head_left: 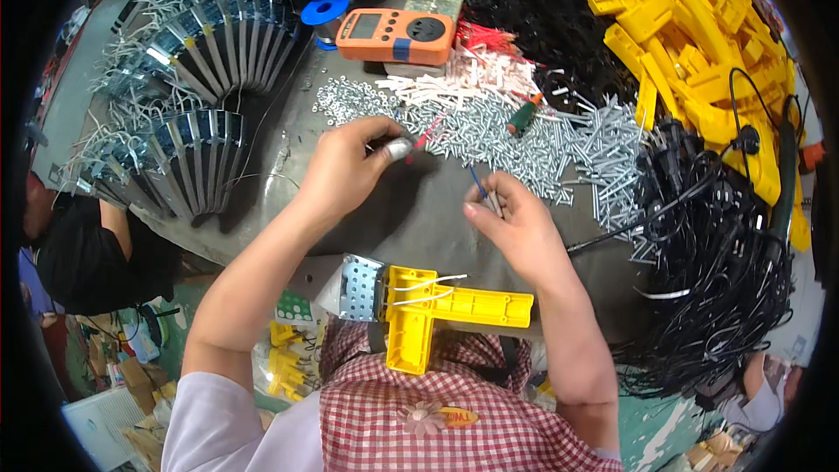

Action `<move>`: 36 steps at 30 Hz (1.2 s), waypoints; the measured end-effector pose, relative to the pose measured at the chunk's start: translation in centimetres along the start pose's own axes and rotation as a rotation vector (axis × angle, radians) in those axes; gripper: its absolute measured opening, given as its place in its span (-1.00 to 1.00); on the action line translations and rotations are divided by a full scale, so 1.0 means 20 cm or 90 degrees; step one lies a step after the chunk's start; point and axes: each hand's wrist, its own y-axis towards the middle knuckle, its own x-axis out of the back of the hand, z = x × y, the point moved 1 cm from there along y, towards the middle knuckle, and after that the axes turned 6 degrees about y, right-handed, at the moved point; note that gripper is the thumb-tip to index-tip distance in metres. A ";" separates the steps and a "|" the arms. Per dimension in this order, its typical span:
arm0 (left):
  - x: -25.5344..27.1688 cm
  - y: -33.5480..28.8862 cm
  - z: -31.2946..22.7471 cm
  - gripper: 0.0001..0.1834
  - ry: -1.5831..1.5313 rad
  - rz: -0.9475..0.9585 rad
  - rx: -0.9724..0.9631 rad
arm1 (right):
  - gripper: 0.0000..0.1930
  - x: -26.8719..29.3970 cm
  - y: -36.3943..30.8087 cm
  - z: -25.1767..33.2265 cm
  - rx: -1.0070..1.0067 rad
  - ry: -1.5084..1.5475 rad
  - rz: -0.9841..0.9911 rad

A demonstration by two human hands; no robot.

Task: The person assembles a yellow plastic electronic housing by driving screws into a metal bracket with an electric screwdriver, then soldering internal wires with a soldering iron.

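My left hand (pixel 354 162), a pale wrap on one fingertip, is closed in a pinch with a thin red strip (pixel 426 140) at its fingertips. Across from it, my right hand (pixel 517 214) pinches a thin dark blue rod (pixel 476 179), whose exact kind I cannot make out. Both hands are above the grey tabletop, just short of a large heap of screws (pixel 489 135). Between my forearms, at the table's near edge, lies an open yellow plastic housing half (pixel 472 304) with two white wires across it. A perforated metal plate (pixel 361 287) adjoins its left end.
An orange multimeter (pixel 395 35) and a blue solder spool (pixel 324 10) stand at the back. Fanned metal plates with wires (pixel 205 153) fill the left. At right are yellow housings (pixel 699 61) and black cables (pixel 708 271). A green-handled screwdriver (pixel 523 115) lies on the screws.
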 end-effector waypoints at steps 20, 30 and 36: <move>-0.06 -0.22 -0.13 -0.83 -0.252 0.092 0.036 | -0.78 -0.05 0.02 0.20 0.032 0.075 0.018; 0.01 -0.35 -0.10 -0.58 -0.058 -0.043 -0.265 | -0.89 -0.15 -0.09 0.28 0.094 -0.089 -0.009; -0.08 -0.45 -0.03 -0.76 -0.059 -0.116 -0.094 | -0.71 -0.12 -0.15 0.24 -0.013 -0.397 0.029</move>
